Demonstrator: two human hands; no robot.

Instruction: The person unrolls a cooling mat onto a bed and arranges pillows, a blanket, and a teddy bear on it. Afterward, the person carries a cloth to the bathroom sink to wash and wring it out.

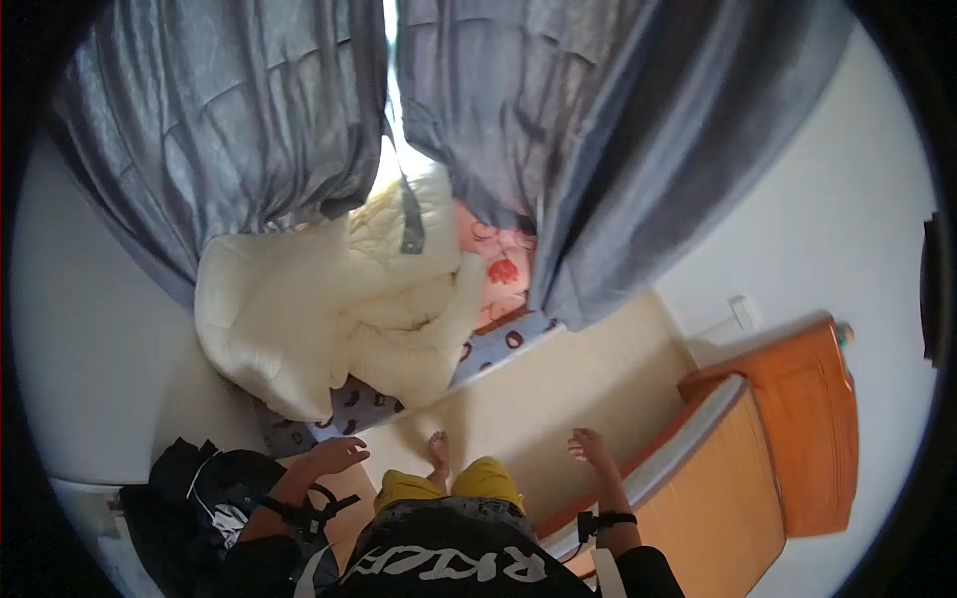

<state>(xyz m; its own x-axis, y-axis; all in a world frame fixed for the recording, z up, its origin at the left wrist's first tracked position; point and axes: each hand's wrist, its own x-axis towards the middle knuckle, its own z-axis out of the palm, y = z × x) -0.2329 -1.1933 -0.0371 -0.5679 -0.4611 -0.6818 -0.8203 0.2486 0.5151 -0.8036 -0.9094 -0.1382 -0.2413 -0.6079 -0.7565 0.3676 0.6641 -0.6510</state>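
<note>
My left hand (341,454) hangs in the air with its fingers loosely stretched and nothing in them. Nearest to it is a cream quilt (274,299), heaped in thick folds on a patterned ledge under the curtains; hand and quilt are apart. My right hand (586,446) is held over the floor left of the wooden bed, fingers slightly bent and apart, holding nothing. A pink cloth with a red print (503,269) shows beside the quilt, partly hidden by the curtain. Dark straps with small devices sit on both my wrists.
Grey curtains (279,110) hang ahead, with a bright gap between them and a loose tie strap (411,224). A wooden bed (713,488) with a headboard (812,429) stands at right. Black bags or clothes (174,518) lie at left. A wall socket (741,312) is beyond the bed.
</note>
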